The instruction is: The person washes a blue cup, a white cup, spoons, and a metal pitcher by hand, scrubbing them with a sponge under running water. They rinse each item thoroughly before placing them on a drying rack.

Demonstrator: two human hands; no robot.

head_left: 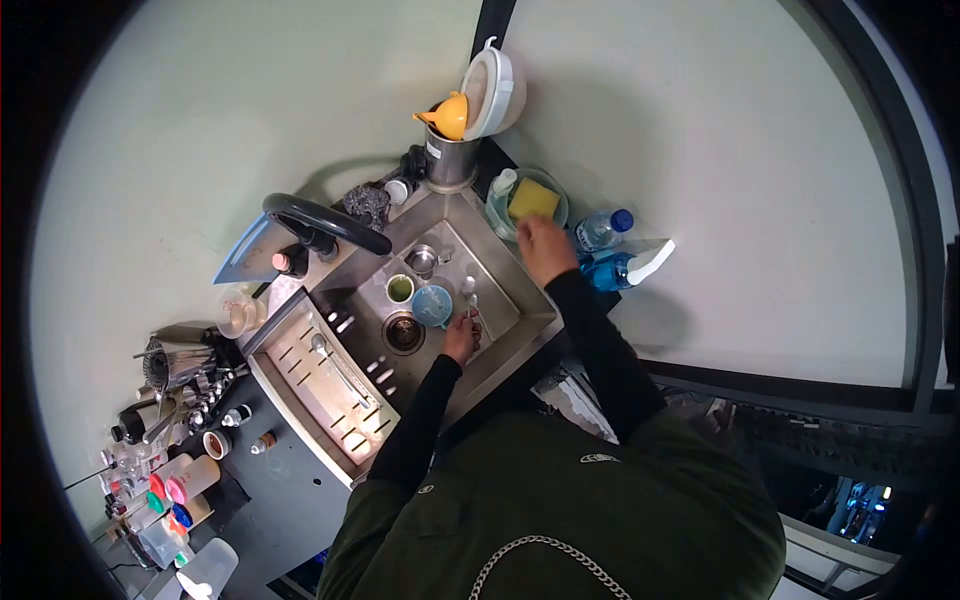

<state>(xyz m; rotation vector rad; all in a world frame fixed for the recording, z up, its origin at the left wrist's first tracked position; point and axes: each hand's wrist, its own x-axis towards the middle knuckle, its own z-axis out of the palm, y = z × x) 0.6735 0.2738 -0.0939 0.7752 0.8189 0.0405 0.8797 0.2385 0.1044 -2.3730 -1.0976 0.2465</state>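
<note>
My left hand (462, 337) is low in the steel sink, fingers drawn together beside a light blue mug (432, 306). Whatever it grips is too small to make out. A spoon (470, 288) lies just above those fingers. Left of the mug stands a small cup (400, 289) with green inside, and behind it a metal cup (422, 261). Over the sink's right rim, my right hand (545, 250) reaches to a pale green bowl (497, 218). A yellow sponge (533, 200) sits in this bowl just beyond the hand; the fingertips are not clear enough to show a grip.
A black faucet (330, 218) arches over the sink (508, 275). Right of it stand a water bottle (600, 230) and a blue spray bottle (610, 270). A slotted drainer tray (310, 375) with a long spoon is at left. Behind, a steel canister (450, 165) holds an orange funnel (452, 117).
</note>
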